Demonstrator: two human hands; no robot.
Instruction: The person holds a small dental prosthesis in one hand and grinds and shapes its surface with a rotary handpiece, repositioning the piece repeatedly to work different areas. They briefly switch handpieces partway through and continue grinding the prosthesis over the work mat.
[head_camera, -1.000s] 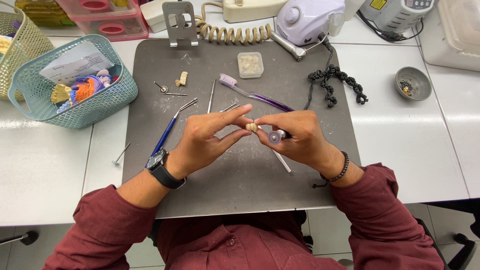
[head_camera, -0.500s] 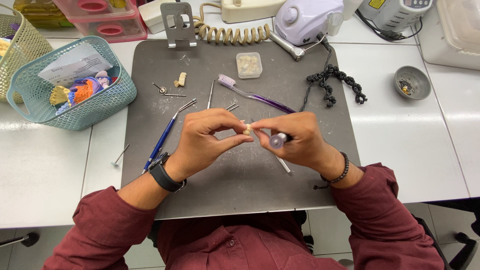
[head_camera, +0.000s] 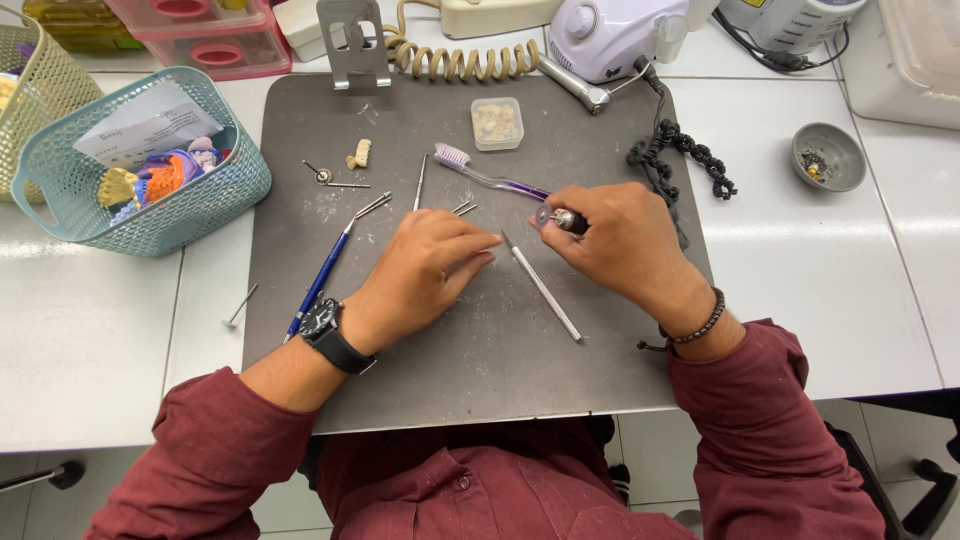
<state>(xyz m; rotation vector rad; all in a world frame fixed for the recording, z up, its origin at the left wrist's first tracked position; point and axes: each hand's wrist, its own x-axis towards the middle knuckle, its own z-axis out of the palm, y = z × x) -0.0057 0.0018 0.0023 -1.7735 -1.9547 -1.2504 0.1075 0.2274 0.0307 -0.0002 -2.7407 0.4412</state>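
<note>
On the grey work mat (head_camera: 480, 370), close to its middle, a rotary handpiece (head_camera: 566, 220) is gripped in the right hand (head_camera: 625, 245), whose fingers are closed around its dark body so that only the metal tip shows. The left hand (head_camera: 425, 275) is laid palm down on the mat with fingers curled loosely; whether anything small is pinched beneath them cannot be told. A slim metal instrument (head_camera: 543, 290) lies just beside both hands, untouched. The handpiece is judged to be rigid, light and smooth, best held pencil-fashion near the nose; its thin burr would be easily bent.

Toward the mat's far edge, a small clear square box (head_camera: 497, 123) of pale tooth pieces is set, with a purple toothbrush (head_camera: 490, 175) near it. At the left, a folded white paper slip (head_camera: 145, 125) is tucked in a teal basket (head_camera: 215, 205). A pink lidded box (head_camera: 215, 35) stands beyond.
</note>
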